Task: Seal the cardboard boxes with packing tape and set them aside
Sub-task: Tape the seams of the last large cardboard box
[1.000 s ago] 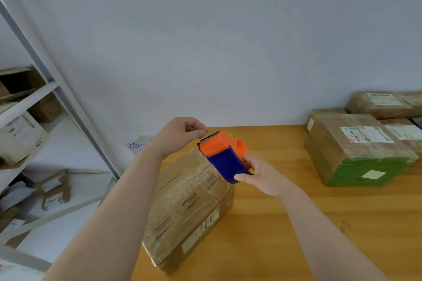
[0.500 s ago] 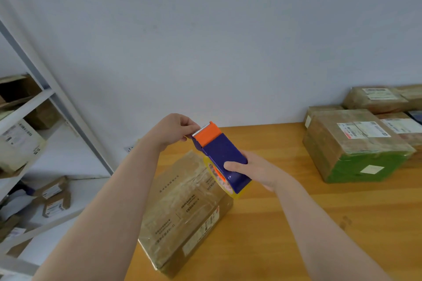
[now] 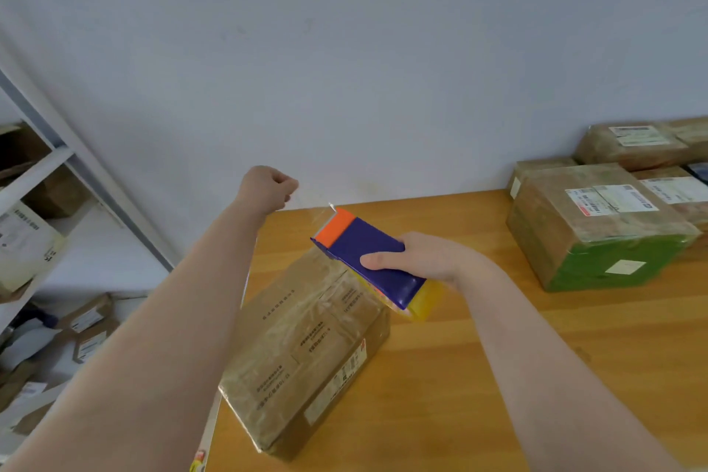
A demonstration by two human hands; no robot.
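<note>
Two hands above cardboard box [image 3: 306, 337]: right hand [image 3: 431, 257] grips tape dispenser [image 3: 364, 253] — left hand [image 3: 268, 188], fist-curled, pinches a clear tape strand [image 3: 314, 209], barely visible.

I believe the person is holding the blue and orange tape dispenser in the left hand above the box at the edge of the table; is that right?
Not quite: the head view shows the right hand gripping the tape dispenser above the box at the edge of the table. The left hand instead pinches the clear tape drawn out from it.
</note>
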